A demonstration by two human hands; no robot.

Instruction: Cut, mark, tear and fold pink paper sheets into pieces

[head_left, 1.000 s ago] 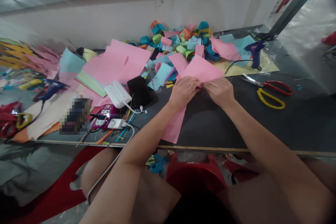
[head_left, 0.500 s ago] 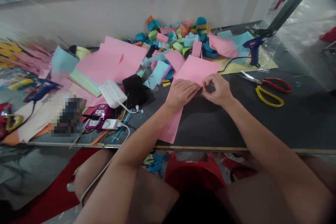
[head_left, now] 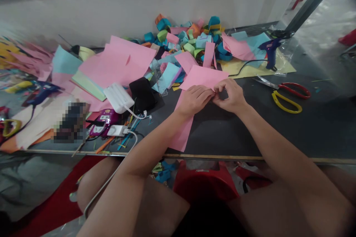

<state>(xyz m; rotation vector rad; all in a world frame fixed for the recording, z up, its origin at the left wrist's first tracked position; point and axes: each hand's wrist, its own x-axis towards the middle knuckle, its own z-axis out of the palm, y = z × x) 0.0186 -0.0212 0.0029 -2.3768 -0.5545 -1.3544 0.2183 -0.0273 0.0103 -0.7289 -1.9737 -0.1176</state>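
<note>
1. Since a second ago, the pink sheet's (head_left: 204, 76) far edge has dropped closer to the hands, losing its pointed peak, and the right hand's (head_left: 230, 94) fingers have curled.
2. Right hand: bent into a ring, thumb and fingertips nearly meeting beside the left fingertips, at the sheet's near edge; I cannot tell whether they pinch it.
3. Left hand (head_left: 194, 100): palm down, fingers together and nearly straight, laid over the sheet's near edge; its thumb is hidden, so its grip cannot be told.
4. Both forearms reach forward, converging at the sheet, which lies just beyond the hands.
5. More pink paper (head_left: 182, 139) shows under the left forearm.
6. Scissors (head_left: 276, 87) lie to the right of the right hand; paper loops (head_left: 189, 48) are heaped beyond both hands.
</note>
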